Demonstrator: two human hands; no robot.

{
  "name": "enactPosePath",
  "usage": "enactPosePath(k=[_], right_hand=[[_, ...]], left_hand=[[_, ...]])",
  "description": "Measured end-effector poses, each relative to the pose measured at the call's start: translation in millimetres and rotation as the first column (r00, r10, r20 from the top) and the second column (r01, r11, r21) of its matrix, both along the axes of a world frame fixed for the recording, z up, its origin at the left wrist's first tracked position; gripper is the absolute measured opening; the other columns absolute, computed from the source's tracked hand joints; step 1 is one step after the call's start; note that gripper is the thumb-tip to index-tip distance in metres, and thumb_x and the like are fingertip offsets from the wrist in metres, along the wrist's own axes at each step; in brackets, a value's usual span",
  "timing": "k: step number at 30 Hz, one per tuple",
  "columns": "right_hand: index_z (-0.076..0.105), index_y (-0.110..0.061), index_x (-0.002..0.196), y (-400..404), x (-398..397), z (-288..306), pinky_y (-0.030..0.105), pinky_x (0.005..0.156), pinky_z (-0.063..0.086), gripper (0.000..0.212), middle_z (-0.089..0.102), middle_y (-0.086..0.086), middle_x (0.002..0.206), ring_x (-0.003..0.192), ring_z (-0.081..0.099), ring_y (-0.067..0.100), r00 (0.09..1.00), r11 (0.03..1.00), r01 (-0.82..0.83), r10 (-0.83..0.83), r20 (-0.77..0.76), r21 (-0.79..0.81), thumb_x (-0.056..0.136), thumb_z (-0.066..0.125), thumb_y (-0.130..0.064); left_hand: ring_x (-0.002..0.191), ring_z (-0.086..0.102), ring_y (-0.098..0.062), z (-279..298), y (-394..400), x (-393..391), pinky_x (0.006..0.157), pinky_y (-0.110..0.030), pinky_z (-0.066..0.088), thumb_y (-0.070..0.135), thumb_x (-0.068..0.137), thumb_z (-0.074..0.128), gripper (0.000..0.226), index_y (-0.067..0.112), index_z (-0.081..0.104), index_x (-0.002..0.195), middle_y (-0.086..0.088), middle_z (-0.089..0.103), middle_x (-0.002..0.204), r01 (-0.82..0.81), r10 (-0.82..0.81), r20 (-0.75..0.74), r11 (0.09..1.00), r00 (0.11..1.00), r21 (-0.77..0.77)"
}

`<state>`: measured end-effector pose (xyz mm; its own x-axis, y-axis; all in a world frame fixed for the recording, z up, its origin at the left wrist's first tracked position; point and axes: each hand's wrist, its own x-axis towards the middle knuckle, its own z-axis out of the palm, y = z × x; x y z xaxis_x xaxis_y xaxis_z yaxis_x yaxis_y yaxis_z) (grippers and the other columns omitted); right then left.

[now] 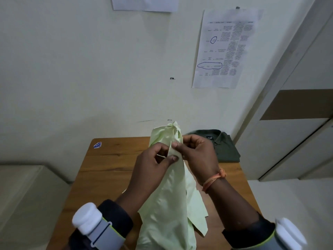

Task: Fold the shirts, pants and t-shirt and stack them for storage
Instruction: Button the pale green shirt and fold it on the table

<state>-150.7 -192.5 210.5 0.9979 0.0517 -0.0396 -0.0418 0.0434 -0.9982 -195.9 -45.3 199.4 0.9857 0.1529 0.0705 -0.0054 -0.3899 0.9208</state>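
Observation:
A pale green shirt [169, 201] hangs in the air above the wooden table [106, 170], bunched at its top end and trailing down toward me. My left hand [153, 163] pinches an edge of its fabric near the top. My right hand [198, 154] grips the same part from the other side, thumb and fingers closed on the cloth. A dark green shirt [223, 145] lies folded at the table's far right corner, collar toward the wall.
The table stands against a pale wall with printed sheets [225, 49] taped to it. A small blue sticker [97, 145] marks the table's far left corner. A door and frame [295, 123] rise on the right, and a light surface [23, 195] sits to the left.

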Motion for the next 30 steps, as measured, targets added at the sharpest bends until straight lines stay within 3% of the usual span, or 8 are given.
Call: enactPosePath(k=[7,9,12,15,17,22,25,30], right_hand=[[0.069,0.009,0.101,-27,3,-5,0.043,0.082,0.062,0.020,0.073,0.029,0.099,0.086,0.071,0.034,0.963,0.985,-0.147,0.164,-0.212,0.095,0.082,0.069,0.016],[0.066,0.014,0.105,-24,-2,-8,0.043,0.080,0.062,0.023,0.071,0.033,0.102,0.085,0.071,0.034,0.953,0.982,-0.115,0.153,-0.263,0.152,0.082,0.069,0.016],[0.062,0.013,0.106,-10,-2,-10,0.036,0.070,0.063,0.027,0.065,0.028,0.093,0.083,0.068,0.033,0.964,0.977,-0.029,0.084,-0.253,0.212,0.081,0.073,0.014],[0.065,0.005,0.098,-4,1,-9,0.038,0.073,0.063,0.022,0.062,0.026,0.091,0.084,0.068,0.033,0.974,0.975,0.043,0.007,-0.226,0.217,0.079,0.075,0.013],[0.067,0.006,0.097,-8,3,-8,0.038,0.072,0.064,0.022,0.066,0.031,0.092,0.082,0.070,0.033,0.979,0.982,0.059,-0.021,-0.203,0.181,0.079,0.077,0.011],[0.072,-0.003,0.089,-24,16,-18,0.041,0.075,0.058,0.010,0.074,0.025,0.092,0.076,0.068,0.025,0.985,0.999,0.017,-0.023,-0.174,-0.041,0.082,0.079,0.001],[0.068,-0.012,0.088,-31,16,-43,0.038,0.070,0.054,0.005,0.070,0.009,0.084,0.073,0.063,0.019,0.995,0.916,0.004,-0.045,-0.093,-0.402,0.090,0.072,-0.012],[0.072,-0.015,0.078,-50,3,-56,0.029,0.064,0.054,0.012,0.071,-0.002,0.074,0.069,0.064,0.014,0.977,0.731,-0.194,0.082,-0.199,-0.654,0.089,0.075,-0.018]], left_hand=[[0.071,0.070,-0.013,15,30,13,0.065,-0.033,0.054,0.019,0.098,0.067,0.013,0.025,0.075,0.090,0.003,0.076,0.082,-0.134,0.137,0.022,0.987,0.990,-0.084],[0.083,0.073,-0.017,14,29,13,0.073,-0.037,0.058,0.029,0.094,0.073,0.003,0.028,0.074,0.092,0.004,0.076,0.087,-0.025,0.020,-0.096,0.998,0.995,-0.058],[0.077,0.071,-0.004,4,11,3,0.069,-0.029,0.059,0.048,0.077,0.087,0.036,0.039,0.070,0.107,0.013,0.073,0.095,0.122,-0.117,-0.234,0.992,0.965,0.011],[0.071,0.067,0.002,-1,3,3,0.063,-0.025,0.053,0.039,0.082,0.085,0.021,0.036,0.070,0.095,0.015,0.071,0.088,-0.030,0.039,-0.049,0.984,0.998,0.177],[0.068,0.067,-0.004,-1,6,6,0.063,-0.032,0.054,0.035,0.085,0.083,0.017,0.031,0.067,0.082,0.013,0.071,0.081,-0.067,0.068,-0.005,0.990,0.998,0.127],[0.066,0.052,-0.018,12,18,15,0.063,-0.033,0.040,0.022,0.093,0.070,0.010,0.020,0.062,0.087,0.001,0.060,0.074,-0.002,-0.033,-0.267,0.991,0.963,-0.131],[0.073,0.067,-0.025,10,35,18,0.071,-0.037,0.054,0.020,0.085,0.080,0.013,0.014,0.069,0.090,-0.009,0.074,0.086,-0.066,-0.098,-0.459,0.942,0.883,-0.329],[0.085,0.073,-0.022,-8,56,11,0.074,-0.032,0.055,0.021,0.079,0.087,0.016,0.021,0.080,0.093,0.001,0.079,0.089,0.009,0.026,-0.545,0.998,0.838,0.061]])
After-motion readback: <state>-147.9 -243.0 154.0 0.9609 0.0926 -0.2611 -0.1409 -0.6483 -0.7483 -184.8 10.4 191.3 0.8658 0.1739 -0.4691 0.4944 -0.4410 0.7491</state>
